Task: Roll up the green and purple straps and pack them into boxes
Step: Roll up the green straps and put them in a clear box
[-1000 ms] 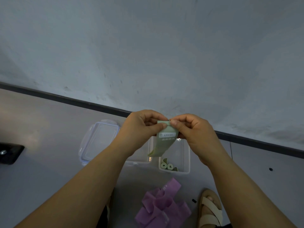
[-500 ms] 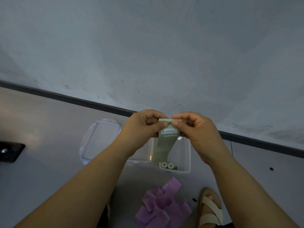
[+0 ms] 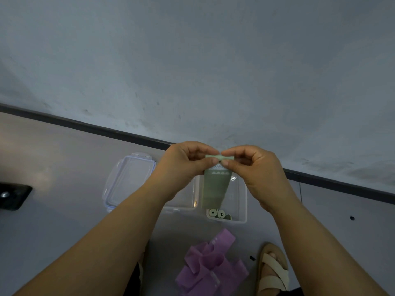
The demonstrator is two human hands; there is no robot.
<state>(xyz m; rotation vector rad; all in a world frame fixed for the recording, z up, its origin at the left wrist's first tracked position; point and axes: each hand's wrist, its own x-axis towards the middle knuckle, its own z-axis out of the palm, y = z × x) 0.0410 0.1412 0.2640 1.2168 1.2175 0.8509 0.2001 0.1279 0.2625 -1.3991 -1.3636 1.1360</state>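
Thumbs and forefingers of the left hand (image 3: 183,165) and right hand (image 3: 254,167) pinch the rolled top edge of a green strap (image 3: 215,189), which hangs above the clear box (image 3: 241,201) holding green rolls (image 3: 217,213); purple straps (image 3: 211,263) lie nearer than the box, its lid (image 3: 130,180) to its left.

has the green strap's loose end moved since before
Yes. The tail of the flat green strap swung right, from just left of the clear plastic box with rolls to over it.
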